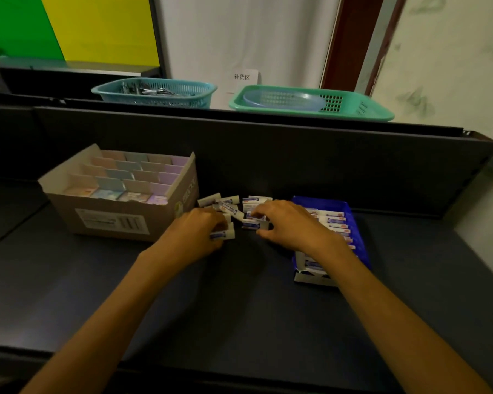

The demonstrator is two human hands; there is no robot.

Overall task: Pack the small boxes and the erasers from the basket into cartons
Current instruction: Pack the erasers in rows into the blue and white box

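Mid-frame, the left hand [199, 231] pinched an eraser [222, 235]; the right hand [285, 223] gathered loose erasers [239, 209], probably bound next for the blue carton [350, 220].

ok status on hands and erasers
Left hand grips an eraser. Right hand on loose pile. Blue carton part filled. Nothing in the way.

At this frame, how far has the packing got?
Done: the brown cardboard carton holds rows of small pastel boxes, and the blue carton is partly filled with erasers. In hand: the left hand grips one eraser; the right hand reaches into the loose white erasers. Left: that pile.
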